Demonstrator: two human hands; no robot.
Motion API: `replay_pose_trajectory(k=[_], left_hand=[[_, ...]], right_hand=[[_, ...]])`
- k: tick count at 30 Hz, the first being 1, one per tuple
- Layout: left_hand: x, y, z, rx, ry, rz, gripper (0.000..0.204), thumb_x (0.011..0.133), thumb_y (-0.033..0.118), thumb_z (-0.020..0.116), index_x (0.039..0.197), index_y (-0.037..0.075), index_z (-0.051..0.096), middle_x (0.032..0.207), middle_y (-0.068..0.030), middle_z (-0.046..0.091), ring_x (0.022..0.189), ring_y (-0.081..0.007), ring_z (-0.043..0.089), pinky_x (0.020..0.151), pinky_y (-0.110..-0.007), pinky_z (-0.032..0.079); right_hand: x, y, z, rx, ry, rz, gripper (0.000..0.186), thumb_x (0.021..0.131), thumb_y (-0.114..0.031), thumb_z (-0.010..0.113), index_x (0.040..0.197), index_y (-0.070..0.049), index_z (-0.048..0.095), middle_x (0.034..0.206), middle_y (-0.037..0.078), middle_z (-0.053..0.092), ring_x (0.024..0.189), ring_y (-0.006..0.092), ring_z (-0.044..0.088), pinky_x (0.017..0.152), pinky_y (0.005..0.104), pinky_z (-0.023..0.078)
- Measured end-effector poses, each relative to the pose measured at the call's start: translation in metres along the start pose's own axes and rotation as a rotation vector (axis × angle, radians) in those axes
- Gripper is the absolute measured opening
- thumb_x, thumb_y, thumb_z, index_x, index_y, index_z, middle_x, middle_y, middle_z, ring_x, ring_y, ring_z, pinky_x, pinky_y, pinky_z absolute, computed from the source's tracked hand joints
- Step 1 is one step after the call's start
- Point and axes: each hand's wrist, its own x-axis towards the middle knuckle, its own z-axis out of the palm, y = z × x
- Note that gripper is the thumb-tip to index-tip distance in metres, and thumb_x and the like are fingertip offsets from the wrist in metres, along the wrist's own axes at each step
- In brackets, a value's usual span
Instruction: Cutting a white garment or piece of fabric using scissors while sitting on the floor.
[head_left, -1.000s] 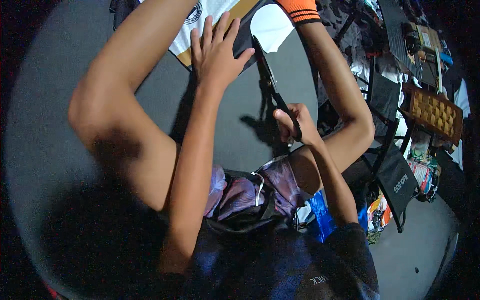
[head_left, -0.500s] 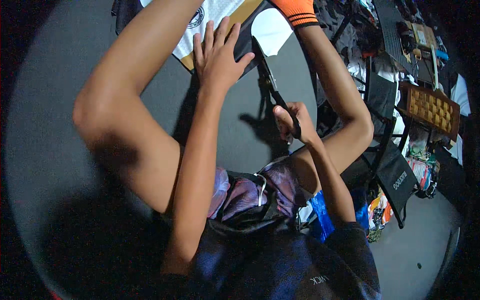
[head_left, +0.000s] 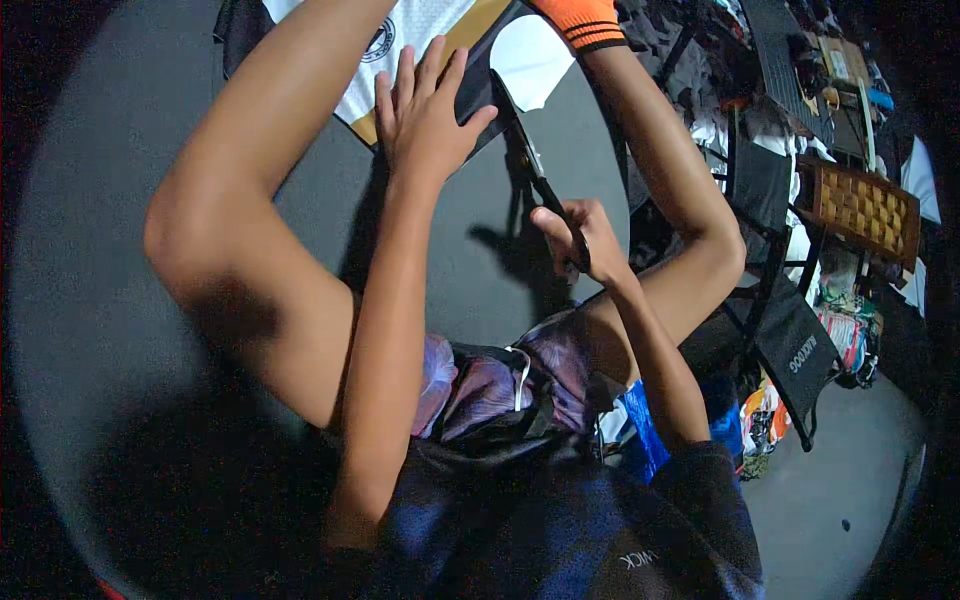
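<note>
My left hand point(head_left: 422, 117) lies flat, fingers spread, on fabric printed white point(head_left: 350, 99), gold and black point(head_left: 476, 70), with a round dark emblem. My right hand point(head_left: 580, 233) grips the handles of long black-handled scissors point(head_left: 533, 155). Their blade tip lies at the black cloth, beside a rounded white piece point(head_left: 530, 55). The scissors cast a dark shadow on the grey floor point(head_left: 480, 300).
My bent legs point(head_left: 220, 225) frame the work. An orange striped sock point(head_left: 585, 20) covers my right foot. At right are black folding chairs point(head_left: 795, 365), a woven wooden item point(head_left: 865, 210), piled clothes and bags point(head_left: 845, 335), and a blue bag point(head_left: 645, 430).
The fabric, white piece and scissors sit slightly higher and further left in the picture than half a second ago, with my right hand. My left hand stays spread on the cloth.
</note>
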Motion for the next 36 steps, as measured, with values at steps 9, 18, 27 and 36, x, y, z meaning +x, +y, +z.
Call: replay_pose_trajectory(k=[9, 18, 27, 36], left_hand=[[0.002, 0.001, -0.003, 0.0, -0.012, 0.004, 0.072, 0.079, 0.047, 0.065, 0.141, 0.023, 0.038, 0.151, 0.0005, 0.026, 0.14, -0.0258, 0.019, 0.113, -0.047, 0.009], [0.002, -0.008, -0.001, -0.012, -0.019, 0.007, 0.069, 0.08, 0.043, 0.064, 0.141, 0.023, 0.038, 0.151, -0.002, 0.025, 0.14, -0.0259, 0.019, 0.113, -0.045, 0.012], [0.002, -0.004, -0.006, -0.044, -0.023, -0.032, 0.071, 0.079, 0.038, 0.067, 0.141, 0.02, 0.038, 0.151, -0.0097, 0.022, 0.14, -0.0311, 0.015, 0.113, -0.045, 0.009], [0.004, -0.003, -0.01, -0.044, -0.069, -0.05, 0.075, 0.077, 0.039, 0.068, 0.142, 0.02, 0.036, 0.152, -0.0104, 0.02, 0.141, -0.0314, 0.012, 0.113, -0.045, 0.008]], right_hand=[[-0.004, -0.003, 0.005, -0.009, 0.028, 0.013, 0.052, 0.087, -0.044, 0.061, 0.054, -0.006, 0.048, 0.044, 0.004, 0.049, 0.037, 0.0129, 0.05, 0.035, 0.0275, 0.037], [-0.004, 0.002, 0.032, 0.129, 0.046, 0.03, 0.055, 0.089, -0.047, 0.057, 0.054, -0.005, 0.049, 0.045, 0.004, 0.049, 0.038, 0.0132, 0.051, 0.037, 0.0265, 0.037], [0.002, -0.01, 0.043, 0.168, 0.104, 0.015, 0.057, 0.091, -0.048, 0.053, 0.053, -0.006, 0.049, 0.045, 0.004, 0.048, 0.038, 0.0137, 0.051, 0.036, 0.0268, 0.037], [0.003, -0.015, 0.049, 0.213, 0.14, 0.022, 0.056, 0.089, -0.048, 0.057, 0.053, -0.006, 0.047, 0.046, 0.002, 0.047, 0.038, 0.0127, 0.05, 0.036, 0.0269, 0.037]])
